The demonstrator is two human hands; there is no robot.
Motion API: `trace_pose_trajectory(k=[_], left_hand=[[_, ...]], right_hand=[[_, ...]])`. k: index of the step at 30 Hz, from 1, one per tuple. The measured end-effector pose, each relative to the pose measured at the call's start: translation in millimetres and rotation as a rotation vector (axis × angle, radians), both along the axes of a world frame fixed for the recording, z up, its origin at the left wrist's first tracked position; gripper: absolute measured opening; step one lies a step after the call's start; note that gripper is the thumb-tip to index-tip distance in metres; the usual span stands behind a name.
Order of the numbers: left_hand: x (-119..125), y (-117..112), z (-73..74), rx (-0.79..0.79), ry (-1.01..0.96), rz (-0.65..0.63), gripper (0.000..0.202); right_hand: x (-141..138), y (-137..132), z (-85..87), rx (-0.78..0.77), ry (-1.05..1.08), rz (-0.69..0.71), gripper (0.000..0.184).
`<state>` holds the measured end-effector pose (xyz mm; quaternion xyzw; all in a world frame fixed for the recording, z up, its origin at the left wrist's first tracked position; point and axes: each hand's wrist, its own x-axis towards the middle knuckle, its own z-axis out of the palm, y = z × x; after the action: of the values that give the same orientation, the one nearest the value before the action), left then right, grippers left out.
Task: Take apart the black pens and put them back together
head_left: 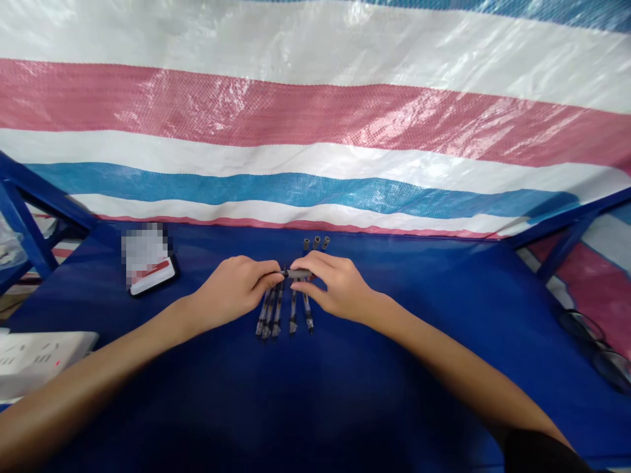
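Observation:
Above the blue table, both hands meet in the middle. My left hand (240,286) is closed, pinching a slim dark pen piece (284,273) mostly hidden by its fingers. Its dark end points at the grey tube-shaped pen part (299,273) that my right hand (340,282) grips between thumb and fingers. Whether the two pieces touch, I cannot tell. Below and between the hands lie several clear pen barrels (267,315) with dark bands, side by side; the hands cover their far ends. Just beyond the right hand are 3 short grey hollow tubes (317,242).
A phone-like dark flat object (154,279), partly pixelated, lies at the back left of the table (419,407). A white power strip (46,361) sits at the left edge. Striped plastic sheeting (315,112) hangs behind. Eyeglasses (599,351) show at the right edge.

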<state>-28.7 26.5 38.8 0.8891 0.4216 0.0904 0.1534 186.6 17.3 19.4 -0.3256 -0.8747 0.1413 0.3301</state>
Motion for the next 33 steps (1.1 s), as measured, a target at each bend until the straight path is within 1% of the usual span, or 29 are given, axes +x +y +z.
trace_pose_trajectory(k=[2,3,4,6,8,10,12,15,17,22,28,30,33], left_hand=[[1.0,0.5,3.4,-0.127,-0.061,-0.001,0.034],[1.5,0.5,4.6,-0.168,-0.084,-0.007,0.035],[2.0,0.3,5.4,-0.191,-0.104,-0.011,0.035],[2.8,-0.3,6.2,-0.202,-0.134,-0.02,0.035],[3.3,-1.3,6.2,-0.194,-0.148,-0.032,0.036],[3.5,-2.6,5.4,-0.162,-0.139,-0.046,0.037],[3.3,-3.8,3.8,-0.086,-0.111,-0.055,0.038],[2.8,-5.5,0.5,0.072,-0.046,-0.055,0.037],[2.5,-6.6,-1.4,0.151,-0.001,-0.06,0.035],[2.3,-9.2,-4.5,0.322,0.013,-0.09,0.032],[4.1,-13.1,-6.2,0.542,0.001,-0.124,0.031],[4.7,-14.2,-4.9,0.621,0.031,-0.141,0.03],[3.9,-14.1,-2.6,0.726,0.081,-0.2,0.027]], right_hand=[[0.0,0.0,-3.7,0.248,-0.105,0.006,0.022],[0.0,0.3,-5.5,0.335,-0.142,0.001,0.023],[-0.1,0.5,-6.9,0.402,-0.165,-0.011,0.024],[-0.2,0.4,-7.9,0.48,-0.185,-0.034,0.024],[-0.2,-0.6,-6.9,0.51,-0.196,-0.046,0.024],[0.0,-1.6,-5.0,0.509,-0.202,-0.046,0.026],[0.3,-2.2,-3.8,0.486,-0.198,-0.048,0.03],[0.6,-2.1,-4.4,0.429,-0.158,-0.046,0.035],[0.8,-1.7,-5.6,0.355,-0.102,-0.042,0.036],[1.5,-1.0,-5.1,0.064,-0.02,-0.032,0.035],[-0.1,-1.9,5.2,-0.163,0.025,-0.013,0.031],[-0.2,-1.5,9.2,-0.352,0.088,0.001,0.035],[1.2,2.2,9.3,-0.804,0.251,0.108,0.041]])
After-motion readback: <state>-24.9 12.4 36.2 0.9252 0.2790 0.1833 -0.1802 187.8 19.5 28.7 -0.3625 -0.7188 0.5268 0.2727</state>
